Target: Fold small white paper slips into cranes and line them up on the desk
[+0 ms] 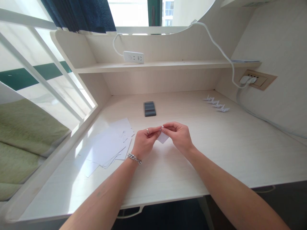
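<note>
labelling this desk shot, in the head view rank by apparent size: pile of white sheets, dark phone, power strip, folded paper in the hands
1. pile of white sheets
2. power strip and dark phone: alike, strip farther, so unranked
3. folded paper, partly hidden

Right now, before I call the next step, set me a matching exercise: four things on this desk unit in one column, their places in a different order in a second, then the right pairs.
Things
1. small folded paper
2. loose white sheets
3. folded paper figures
4. power strip

Places
A. on the shelf
B. pinched between the left hand and the right hand
C. spread on the desk, left of both hands
D. in a row at the desk's right rear, near the wall socket

Pairs: 1-B, 2-C, 3-D, 4-A
</note>
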### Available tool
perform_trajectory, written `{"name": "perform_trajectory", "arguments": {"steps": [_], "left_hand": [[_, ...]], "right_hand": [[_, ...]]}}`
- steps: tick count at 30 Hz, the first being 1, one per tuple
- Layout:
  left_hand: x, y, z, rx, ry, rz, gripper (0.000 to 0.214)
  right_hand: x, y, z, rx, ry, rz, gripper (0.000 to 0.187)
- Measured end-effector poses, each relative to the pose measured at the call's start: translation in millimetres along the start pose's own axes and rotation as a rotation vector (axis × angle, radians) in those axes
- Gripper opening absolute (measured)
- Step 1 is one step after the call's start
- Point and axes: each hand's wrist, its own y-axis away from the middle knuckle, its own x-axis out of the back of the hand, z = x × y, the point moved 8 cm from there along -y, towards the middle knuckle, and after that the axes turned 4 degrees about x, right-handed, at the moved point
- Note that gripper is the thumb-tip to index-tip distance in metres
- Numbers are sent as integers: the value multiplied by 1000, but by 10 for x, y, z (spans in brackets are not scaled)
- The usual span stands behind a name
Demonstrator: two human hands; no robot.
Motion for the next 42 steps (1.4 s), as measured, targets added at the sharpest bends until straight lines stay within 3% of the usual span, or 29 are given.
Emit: {"name": "perform_trajectory", "arguments": {"steps": [6,14,21,29,34,38,42], "left_hand": [[-20,-13,-64,53,92,-26,27],[-56,-9,-126,145,194,-87,49],[-103,-17,-230,198,192,-123,39],[-165,17,-231,233,212,-162,56],[-190,20,-268,248,205,-163,53],[-156,20,-257,271,193,-136,55],[-123,24,-226,294,180,-110,56]], "right_hand": [[-11,-3,22,-16,-34,-5,25],[-20,-3,-32,0,-43,0,22],[3,-5,-11,-20,-81,26,23],[61,-9,-16,-2,-34,85,28],[59,-24,0,-7,-44,92,29],[33,-17,12,-51,-61,50,33],[-54,24,48,-171,-48,-84,40]]}}
